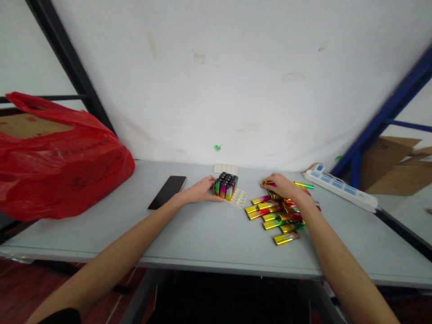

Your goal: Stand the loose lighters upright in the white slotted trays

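Note:
Shiny lighters (223,191) in purple, green and gold stand packed upright with black tops up, on the left part of a white tray with holes (239,198). My left hand (203,190) is curled about the left edge of this tray, thumb at its front and fingertips against the block. To the right, my right hand (280,184) pinches a gold-and-purple lighter (268,184) above a loose pile of lighters (270,216). These lie flat, overlapping, in gold, red and green. The palm and forearm hide part of the pile.
A second white tray (225,168) lies against the wall behind the block. To the left are a black phone (168,192) and a red plastic bag (67,157). A white power strip (340,185) lies at the right, near cardboard boxes (388,166) and a blue frame (388,108).

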Motion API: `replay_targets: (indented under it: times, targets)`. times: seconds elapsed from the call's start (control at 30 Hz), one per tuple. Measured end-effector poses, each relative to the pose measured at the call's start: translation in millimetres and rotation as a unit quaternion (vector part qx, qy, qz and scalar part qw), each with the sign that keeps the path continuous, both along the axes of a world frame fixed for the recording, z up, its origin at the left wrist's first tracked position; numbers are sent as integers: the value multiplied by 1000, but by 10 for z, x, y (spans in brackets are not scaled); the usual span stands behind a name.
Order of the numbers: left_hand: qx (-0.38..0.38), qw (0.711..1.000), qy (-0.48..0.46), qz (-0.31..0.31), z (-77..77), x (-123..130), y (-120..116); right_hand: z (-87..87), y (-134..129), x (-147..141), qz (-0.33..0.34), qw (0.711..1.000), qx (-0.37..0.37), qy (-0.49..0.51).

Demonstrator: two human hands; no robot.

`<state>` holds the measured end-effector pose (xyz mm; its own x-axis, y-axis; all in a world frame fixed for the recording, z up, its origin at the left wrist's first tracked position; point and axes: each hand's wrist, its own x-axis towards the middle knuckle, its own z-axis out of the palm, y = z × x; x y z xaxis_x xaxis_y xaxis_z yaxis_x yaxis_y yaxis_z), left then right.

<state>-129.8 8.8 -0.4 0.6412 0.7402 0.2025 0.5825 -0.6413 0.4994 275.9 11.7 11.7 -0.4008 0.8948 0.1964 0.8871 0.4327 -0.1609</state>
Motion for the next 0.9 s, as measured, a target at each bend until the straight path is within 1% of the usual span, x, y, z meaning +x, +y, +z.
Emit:
replay_targets:
  times: [0.07,0.17,0.23,0.3,0.33,0.37,0.43,0.47,0.5,0.53,0.6,0.67,0.73,0.8,0.9]
  targets:
    - [10,1000,5,8,-15,14,-21,41,-5,-16,16,999,13,24]
    - [28,999,8,25,-32,39,-45,115,-38,-66,15,992,71,98]
    - [32,999,11,32,-35,49,-53,158,-77,-138,-11,981,104,166]
    - [31,999,17,33,-32,53,-58,188,-125,-250,-54,958,103,263]
    - [30,999,19,32,-30,53,-59,198,-150,-317,-71,938,83,329]
    - [30,999,21,32,-29,53,-60,206,-175,-387,-80,911,52,401]
    - [34,999,18,31,-29,51,-61,221,-218,-517,-71,842,-27,535]
    - [37,999,13,30,-31,50,-62,229,-236,-570,-61,806,-62,585]
    - [39,999,9,30,-33,49,-62,238,-254,-613,-53,777,-91,620]
    - [41,999,6,28,-36,48,-63,246,-270,-645,-46,756,-114,643]
    - [42,999,3,25,-41,45,-66,258,-304,-686,-36,729,-148,667]
    - [43,999,3,23,-44,42,-69,262,-340,-713,-23,713,-174,679]
    - [45,999,4,23,-47,40,-70,258,-377,-741,-5,706,-198,680]
    - [47,999,7,22,-50,40,-68,248,-408,-773,11,710,-215,670]
    - [50,998,10,19,-59,42,-56,226,-424,-813,24,736,-224,638]
